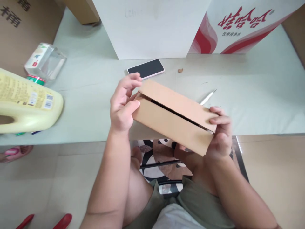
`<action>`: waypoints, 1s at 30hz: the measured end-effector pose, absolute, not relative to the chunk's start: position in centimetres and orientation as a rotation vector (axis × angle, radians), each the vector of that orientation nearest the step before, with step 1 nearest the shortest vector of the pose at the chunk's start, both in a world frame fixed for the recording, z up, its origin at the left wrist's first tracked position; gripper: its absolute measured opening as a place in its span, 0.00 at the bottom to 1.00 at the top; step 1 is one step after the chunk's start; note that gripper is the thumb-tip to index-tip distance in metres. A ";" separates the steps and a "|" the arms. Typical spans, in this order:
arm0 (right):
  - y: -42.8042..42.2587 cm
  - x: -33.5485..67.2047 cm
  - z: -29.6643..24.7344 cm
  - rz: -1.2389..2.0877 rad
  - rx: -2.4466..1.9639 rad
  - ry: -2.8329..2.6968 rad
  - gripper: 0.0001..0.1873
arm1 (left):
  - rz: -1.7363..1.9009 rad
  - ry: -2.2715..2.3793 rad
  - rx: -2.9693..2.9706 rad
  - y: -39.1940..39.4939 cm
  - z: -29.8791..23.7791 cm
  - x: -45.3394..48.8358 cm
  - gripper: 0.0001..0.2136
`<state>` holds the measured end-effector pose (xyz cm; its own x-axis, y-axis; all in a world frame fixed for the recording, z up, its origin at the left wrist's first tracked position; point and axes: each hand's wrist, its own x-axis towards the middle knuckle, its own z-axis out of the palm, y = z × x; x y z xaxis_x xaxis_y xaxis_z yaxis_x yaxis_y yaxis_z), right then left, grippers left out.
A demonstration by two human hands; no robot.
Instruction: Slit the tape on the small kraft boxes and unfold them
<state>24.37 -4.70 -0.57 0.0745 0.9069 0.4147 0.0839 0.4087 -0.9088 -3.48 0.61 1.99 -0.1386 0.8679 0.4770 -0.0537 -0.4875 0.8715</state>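
Observation:
A small brown cardboard box (pixel 172 122) is held tilted between my two hands, over the table's front edge. A dark gap runs lengthwise between its top flap and its front side. My left hand (pixel 124 103) grips the left end, thumb on the front side and fingers behind. My right hand (pixel 220 133) is closed round the right end, with fingertips on the top flap. Just beyond the box lies a phone (pixel 147 69), dark screen up. A white pen-like tool (pixel 208 97) with a pointed tip lies behind the box's right half, partly hidden by it.
Large white cartons, one with red lettering (pixel 243 24), stand along the back of the pale green table (pixel 85 105). At left are a yellow jug (pixel 30 101), a clear plastic container (pixel 46 60) and a big brown carton (pixel 23 35). A small brown scrap (pixel 180 70) lies near the phone.

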 end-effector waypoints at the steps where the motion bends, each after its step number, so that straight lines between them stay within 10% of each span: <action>1: -4.7 24.3 -0.5 0.782 -0.976 -1.355 0.19 | 1.669 0.960 1.468 0.5 2.1 -3.5 0.10; 15: -5.3 24.2 -0.2 0.910 -1.034 -1.235 0.32 | 1.580 1.113 1.495 -0.1 2.6 -3.5 0.12; 23: -3.9 24.9 -2.6 1.003 -1.281 -1.038 0.23 | 1.740 1.095 1.260 1.2 2.0 -6.3 0.11; 30: -5.0 23.2 -3.3 1.261 -1.019 -1.330 0.39 | 1.831 1.400 1.030 1.9 0.3 -6.1 0.08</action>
<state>23.18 -5.02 -3.33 -0.1474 0.9830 0.1098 -0.0570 0.1023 -0.9931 -6.07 1.95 0.33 -0.5135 0.8304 0.2163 -0.0092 -0.2574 0.9663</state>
